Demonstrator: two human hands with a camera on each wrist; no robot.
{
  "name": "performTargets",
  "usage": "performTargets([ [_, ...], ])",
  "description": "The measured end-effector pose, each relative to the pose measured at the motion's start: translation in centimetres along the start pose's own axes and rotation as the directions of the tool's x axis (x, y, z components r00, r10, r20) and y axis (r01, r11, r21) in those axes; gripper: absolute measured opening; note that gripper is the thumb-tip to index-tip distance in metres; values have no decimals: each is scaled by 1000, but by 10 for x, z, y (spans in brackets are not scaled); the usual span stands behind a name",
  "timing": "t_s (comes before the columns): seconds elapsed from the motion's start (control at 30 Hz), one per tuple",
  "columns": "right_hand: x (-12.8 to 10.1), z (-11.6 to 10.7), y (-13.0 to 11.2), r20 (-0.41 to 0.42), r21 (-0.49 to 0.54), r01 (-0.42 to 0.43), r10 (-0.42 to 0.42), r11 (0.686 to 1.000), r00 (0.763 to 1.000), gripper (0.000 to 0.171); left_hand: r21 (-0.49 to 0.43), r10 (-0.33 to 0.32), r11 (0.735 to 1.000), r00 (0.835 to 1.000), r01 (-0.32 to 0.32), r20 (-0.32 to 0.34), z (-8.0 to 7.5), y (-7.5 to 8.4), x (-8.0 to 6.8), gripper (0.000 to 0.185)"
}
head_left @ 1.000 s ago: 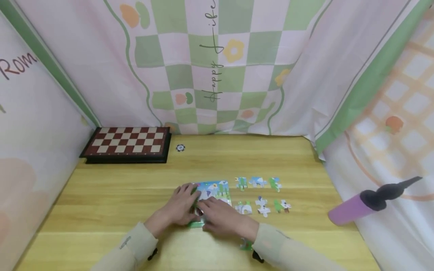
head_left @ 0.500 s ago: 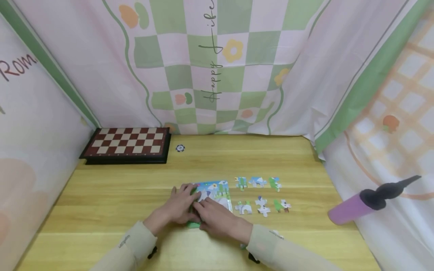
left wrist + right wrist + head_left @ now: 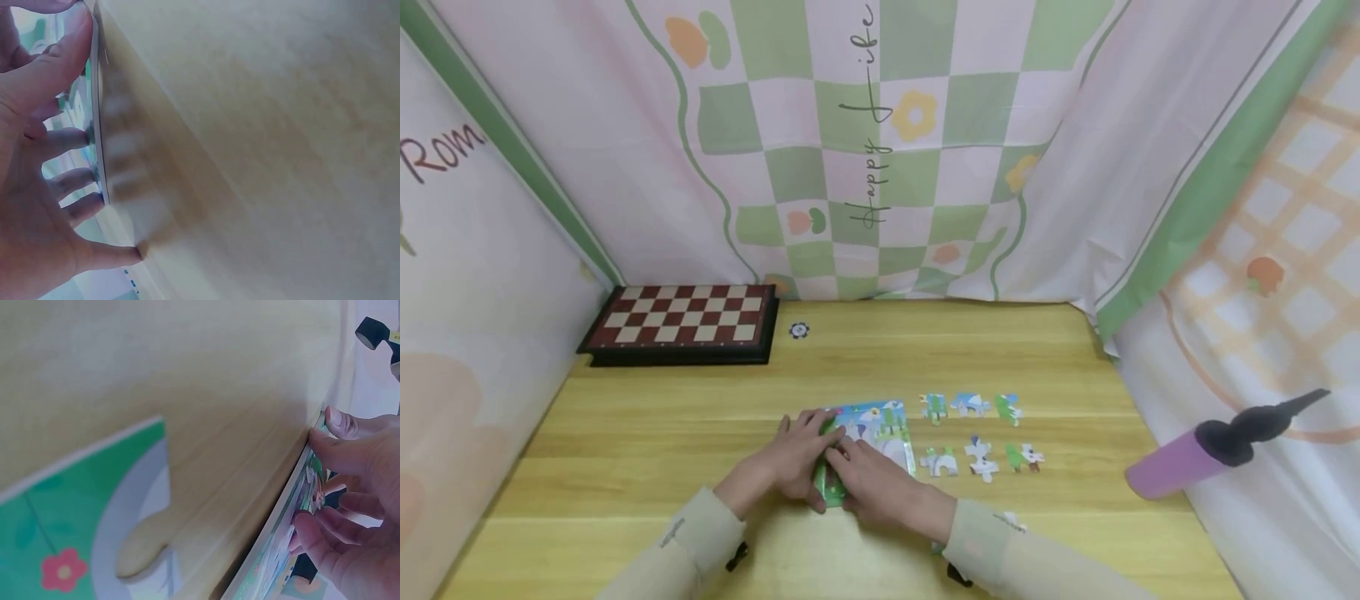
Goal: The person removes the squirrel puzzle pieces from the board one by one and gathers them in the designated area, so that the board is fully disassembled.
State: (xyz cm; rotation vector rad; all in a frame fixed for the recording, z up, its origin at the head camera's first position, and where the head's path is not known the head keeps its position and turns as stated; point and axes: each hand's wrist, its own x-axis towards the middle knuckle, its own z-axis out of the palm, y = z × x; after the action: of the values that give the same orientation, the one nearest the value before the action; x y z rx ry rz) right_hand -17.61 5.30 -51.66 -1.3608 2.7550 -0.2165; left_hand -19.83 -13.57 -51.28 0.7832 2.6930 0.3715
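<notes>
A colourful jigsaw puzzle in a flat tray (image 3: 880, 423) lies before me, its picture showing blue sky and green trees. My left hand (image 3: 796, 457) rests over its left side with extended fingers; in the left wrist view, several fingertips (image 3: 78, 139) touch the tray's edge and the little finger reaches the table. The right hand (image 3: 880, 483) has bent fingers whose tips press on the puzzle beside the left fingers, its thumb (image 3: 331, 453) near the tray's near edge. The hands hide the puzzle's lower middle. I cannot tell whether a piece is under the right fingertips.
Several loose puzzle pieces (image 3: 981, 458) lie right of the tray. One green piece with a red flower (image 3: 65, 550) looms close in the right wrist view. A folded chessboard (image 3: 681, 321), a poker chip (image 3: 799, 331) and a purple hand pump (image 3: 1187, 458) stand farther out.
The left thumb has moved outward to the tray's near-left edge, uncovering part of the lower left corner. My right hand has shifted slightly left across the puzzle.
</notes>
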Motion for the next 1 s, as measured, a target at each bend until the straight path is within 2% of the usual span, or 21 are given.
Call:
performTargets([
  [0.07, 0, 0, 0, -25, 12, 14, -14, 1000, 1000, 71, 3, 4, 1000, 1000, -4, -10, 1, 0, 0, 110],
  [0.2, 0, 0, -1, -115, 44, 49, -44, 998, 992, 43, 14, 2, 1000, 1000, -2, -18, 2, 0, 1, 105],
  [0.3, 0, 1, -1, -154, 89, 58, -44, 994, 987, 31, 17, -3, 1000, 1000, 3, -14, 3, -1, 1, 101],
  [0.37, 0, 1, -2, -141, 127, 48, -30, 991, 990, 34, 19, -1, 1000, 1000, 1, -15, 3, -1, 1, 102],
  [0.5, 0, 0, -3, -55, 190, 10, 1, 982, 998, 44, 34, 2, 999, 1000, -2, -15, 4, -1, 0, 108],
  [0.67, -3, -5, -5, 20, 213, -47, 43, 976, 999, 48, 39, 2, 999, 1000, -2, -16, 5, -1, 0, 113],
  [0.87, -20, -19, 2, -43, 295, -128, 147, 947, 988, 51, 33, -10, 999, 1000, 10, -12, 5, 0, 0, 112],
  [1.0, -37, -27, 18, -122, 348, -152, 206, 925, 971, 36, 47, -17, 999, 1000, 18, -11, 5, 0, 1, 113],
])
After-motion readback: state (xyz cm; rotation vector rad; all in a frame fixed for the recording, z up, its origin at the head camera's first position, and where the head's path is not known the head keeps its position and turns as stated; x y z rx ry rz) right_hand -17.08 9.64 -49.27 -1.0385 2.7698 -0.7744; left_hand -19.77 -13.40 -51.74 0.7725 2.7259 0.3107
